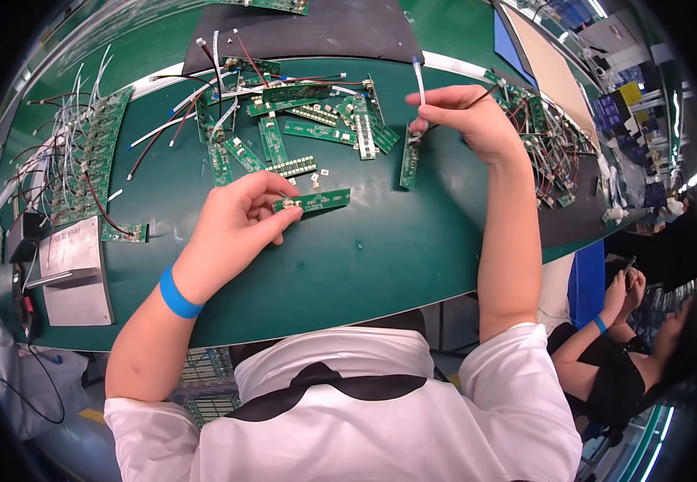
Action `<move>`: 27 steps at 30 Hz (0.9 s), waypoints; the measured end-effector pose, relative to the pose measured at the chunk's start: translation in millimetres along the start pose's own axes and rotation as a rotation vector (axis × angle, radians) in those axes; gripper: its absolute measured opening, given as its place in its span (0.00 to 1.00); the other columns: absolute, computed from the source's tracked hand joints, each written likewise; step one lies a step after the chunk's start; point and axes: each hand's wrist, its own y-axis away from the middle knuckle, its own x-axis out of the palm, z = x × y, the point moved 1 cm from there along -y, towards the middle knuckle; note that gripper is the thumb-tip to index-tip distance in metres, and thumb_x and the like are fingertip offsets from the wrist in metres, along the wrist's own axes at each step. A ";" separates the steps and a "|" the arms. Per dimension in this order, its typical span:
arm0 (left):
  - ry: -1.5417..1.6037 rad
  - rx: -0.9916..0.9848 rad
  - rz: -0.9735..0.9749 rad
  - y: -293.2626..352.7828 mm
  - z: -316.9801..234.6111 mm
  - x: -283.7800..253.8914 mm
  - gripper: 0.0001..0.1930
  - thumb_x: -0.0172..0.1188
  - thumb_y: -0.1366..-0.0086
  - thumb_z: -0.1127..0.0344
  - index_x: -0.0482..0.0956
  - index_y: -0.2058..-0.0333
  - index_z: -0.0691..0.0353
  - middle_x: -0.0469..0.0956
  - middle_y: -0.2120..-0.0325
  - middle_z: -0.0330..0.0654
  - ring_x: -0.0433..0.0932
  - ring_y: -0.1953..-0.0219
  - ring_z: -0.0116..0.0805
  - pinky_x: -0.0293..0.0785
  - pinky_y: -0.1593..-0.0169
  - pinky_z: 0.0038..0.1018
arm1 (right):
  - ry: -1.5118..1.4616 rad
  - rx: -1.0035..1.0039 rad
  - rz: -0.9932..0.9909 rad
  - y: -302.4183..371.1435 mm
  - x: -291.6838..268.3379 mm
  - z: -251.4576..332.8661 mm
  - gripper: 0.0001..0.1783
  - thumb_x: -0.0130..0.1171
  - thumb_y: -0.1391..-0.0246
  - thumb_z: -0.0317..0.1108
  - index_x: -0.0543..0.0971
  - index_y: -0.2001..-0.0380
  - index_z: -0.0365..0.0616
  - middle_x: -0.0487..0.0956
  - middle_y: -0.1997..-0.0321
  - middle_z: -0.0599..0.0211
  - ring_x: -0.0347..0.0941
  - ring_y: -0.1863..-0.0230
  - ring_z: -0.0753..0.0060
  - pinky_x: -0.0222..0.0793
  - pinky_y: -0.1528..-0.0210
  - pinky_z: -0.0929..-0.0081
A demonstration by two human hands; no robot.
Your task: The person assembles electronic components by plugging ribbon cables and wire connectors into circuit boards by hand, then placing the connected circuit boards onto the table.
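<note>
My left hand [244,210], with a blue band on its wrist, pinches one end of a narrow green circuit board [326,200] between thumb and fingers. Farther right, my right hand [481,120] is closed on a second narrow circuit board [408,167], which hangs at a steep angle. A white flat cable [421,80] rises from between the right fingers, and a dark wire passes by them. Just beyond my left hand lie small white connectors [314,178]. A loose pile of circuit boards [320,131], some with wires, spreads behind both hands.
At the left are a wired board panel [91,153] and a metal plate [79,293] with a rod across it. More wired boards [553,153] lie at the right. A black mat [316,32] lies at the back. Another person [617,353] works at the right.
</note>
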 end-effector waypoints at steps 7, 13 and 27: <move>0.290 -0.166 0.055 -0.3 1.3 -1.6 0.11 0.59 0.42 0.73 0.72 0.60 0.67 0.80 0.72 0.41 0.77 0.75 0.22 0.68 0.74 0.14 | -0.206 -0.094 0.177 14.7 42.6 10.2 0.09 0.59 0.48 0.30 0.81 0.66 0.35 0.80 0.75 0.67 0.74 0.76 0.80 0.70 0.69 0.81; 0.508 -0.217 0.034 2.0 -5.6 0.1 0.11 0.56 0.40 0.74 0.71 0.58 0.68 0.80 0.68 0.46 0.81 0.69 0.30 0.76 0.65 0.19 | -0.148 -0.101 0.221 34.3 82.6 29.2 0.07 0.61 0.49 0.30 0.82 0.70 0.37 0.75 0.81 0.75 0.64 0.80 0.89 0.58 0.77 0.88; 0.646 -0.262 0.050 8.1 -2.9 8.8 0.12 0.54 0.39 0.75 0.68 0.56 0.69 0.79 0.63 0.46 0.81 0.61 0.37 0.79 0.58 0.24 | 0.192 -0.190 -0.018 56.3 117.3 17.5 0.05 0.61 0.61 0.21 0.77 0.75 0.35 0.66 0.69 0.66 0.61 0.64 0.76 0.54 0.60 0.81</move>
